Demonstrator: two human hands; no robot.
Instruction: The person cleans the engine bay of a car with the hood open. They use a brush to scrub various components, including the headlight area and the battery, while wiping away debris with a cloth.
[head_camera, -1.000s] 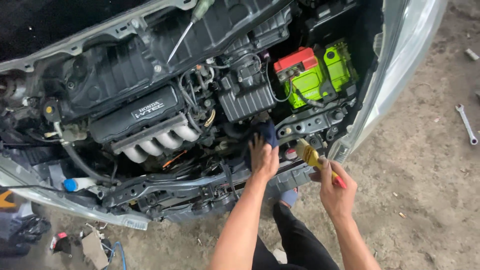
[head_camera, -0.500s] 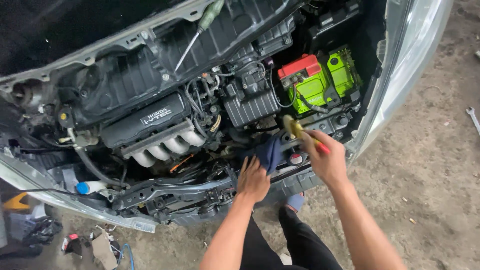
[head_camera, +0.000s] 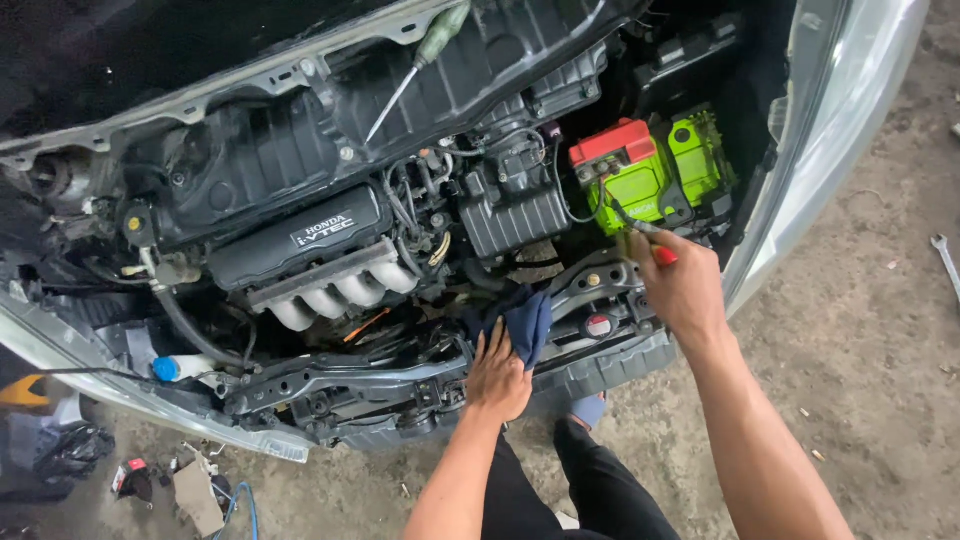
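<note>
The left hand (head_camera: 497, 380) rests open on a blue rag (head_camera: 527, 322) at the engine bay's front edge. The right hand (head_camera: 683, 287), fingers closed on what seems a screwdriver (head_camera: 640, 228), reaches toward the green battery (head_camera: 655, 175) near the bay's right corner. Dirt floor (head_camera: 880, 370) surrounds the car.

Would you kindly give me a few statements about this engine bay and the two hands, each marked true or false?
1. The left hand rests on a blue rag. True.
2. The right hand is empty. False: it grips a tool with a yellow and red handle.
3. The battery is green with a red cover. True.
4. A screwdriver lies on the ground. False: it lies on the black panel at the back of the engine bay.
5. A wrench lies on the ground at the right. True.
</note>
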